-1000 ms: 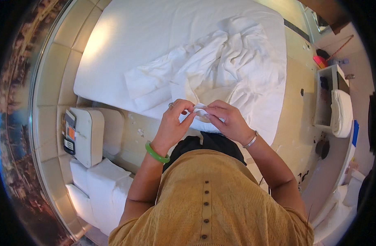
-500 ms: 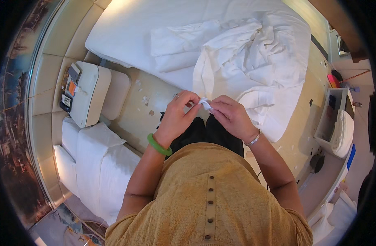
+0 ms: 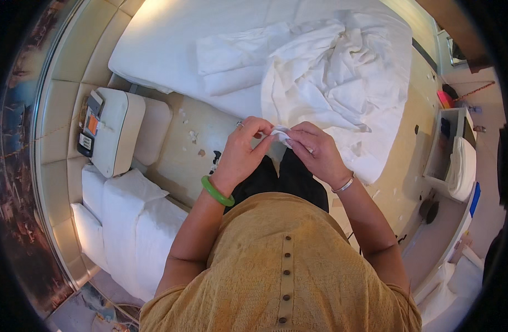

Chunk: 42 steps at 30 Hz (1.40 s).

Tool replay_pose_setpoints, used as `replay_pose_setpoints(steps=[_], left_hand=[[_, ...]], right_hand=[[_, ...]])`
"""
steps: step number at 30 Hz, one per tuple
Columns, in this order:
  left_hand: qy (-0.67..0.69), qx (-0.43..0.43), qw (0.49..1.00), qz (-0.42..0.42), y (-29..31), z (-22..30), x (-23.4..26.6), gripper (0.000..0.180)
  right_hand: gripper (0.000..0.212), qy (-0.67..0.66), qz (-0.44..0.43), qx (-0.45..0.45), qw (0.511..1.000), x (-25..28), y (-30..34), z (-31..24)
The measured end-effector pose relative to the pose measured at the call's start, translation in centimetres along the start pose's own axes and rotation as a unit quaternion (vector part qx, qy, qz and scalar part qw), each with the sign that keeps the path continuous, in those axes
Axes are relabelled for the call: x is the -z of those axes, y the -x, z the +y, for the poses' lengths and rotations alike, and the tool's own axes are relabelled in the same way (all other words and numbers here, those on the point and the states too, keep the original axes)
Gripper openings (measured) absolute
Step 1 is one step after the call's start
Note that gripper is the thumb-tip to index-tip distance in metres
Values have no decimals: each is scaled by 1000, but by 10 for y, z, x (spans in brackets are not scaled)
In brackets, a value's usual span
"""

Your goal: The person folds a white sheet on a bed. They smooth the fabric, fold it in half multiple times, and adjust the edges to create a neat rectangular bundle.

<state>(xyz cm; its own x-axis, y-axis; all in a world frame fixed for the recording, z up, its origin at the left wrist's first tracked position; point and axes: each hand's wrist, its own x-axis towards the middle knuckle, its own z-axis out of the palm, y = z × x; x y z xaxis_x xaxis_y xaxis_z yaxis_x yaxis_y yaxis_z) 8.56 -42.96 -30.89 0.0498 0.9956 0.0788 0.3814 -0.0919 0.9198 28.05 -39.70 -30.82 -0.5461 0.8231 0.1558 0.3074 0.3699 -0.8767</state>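
Both hands meet in front of my body, fingers pinched on a small twisted bit of white cloth (image 3: 280,133). My left hand (image 3: 240,152), with a ring and a green bangle at its wrist, grips one end. On the other end, the fingertips of my right hand (image 3: 320,155) are closed; a silver bracelet circles that wrist. Just beyond lies a crumpled white sheet (image 3: 326,77), heaped on the bed and hanging over its near side. Whether the bit of cloth is part of this sheet, I cannot tell.
The white bed (image 3: 165,50) fills the far side. A cream nightstand (image 3: 118,130) on the left carries a phone (image 3: 85,144). Nearer, white bedding (image 3: 132,216) covers another bed. White scraps (image 3: 193,135) litter the floor; an open cabinet (image 3: 445,149) stands at the right.
My fingers have shifted slightly on the white cloth, which now shows as a flatter fold. The view has moved a little; the grip stays in front of my body.
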Motion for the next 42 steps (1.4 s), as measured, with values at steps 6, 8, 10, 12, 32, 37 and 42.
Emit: replay_pose_setpoints(steps=[6,8,10,12,32,37,42], left_hand=[[0,13,999,-32,-2,-1,-4,13],[-3,19,999,-34,-2,1,-4,13],[-3,12,999,-30,-5,2,-6,13],[2,-7,1000,-20,-5,2,-8,13],[5,5,1000,-29,-3,2,-14,12],[3,7,999,-40,-2,-1,-14,12],[1,8,999,-50,-2,-4,-14,13]], right_hand=[[22,-14,11,-3,1000,0,6,5],[22,-18,11,-5,1000,-1,8,9],[22,-11,13,-5,1000,0,9,12],[21,0,14,-5,1000,1,9,12],[23,15,23,3,1000,6,12,13],[22,7,23,-7,1000,7,14,12],[22,11,28,-10,1000,6,14,11]])
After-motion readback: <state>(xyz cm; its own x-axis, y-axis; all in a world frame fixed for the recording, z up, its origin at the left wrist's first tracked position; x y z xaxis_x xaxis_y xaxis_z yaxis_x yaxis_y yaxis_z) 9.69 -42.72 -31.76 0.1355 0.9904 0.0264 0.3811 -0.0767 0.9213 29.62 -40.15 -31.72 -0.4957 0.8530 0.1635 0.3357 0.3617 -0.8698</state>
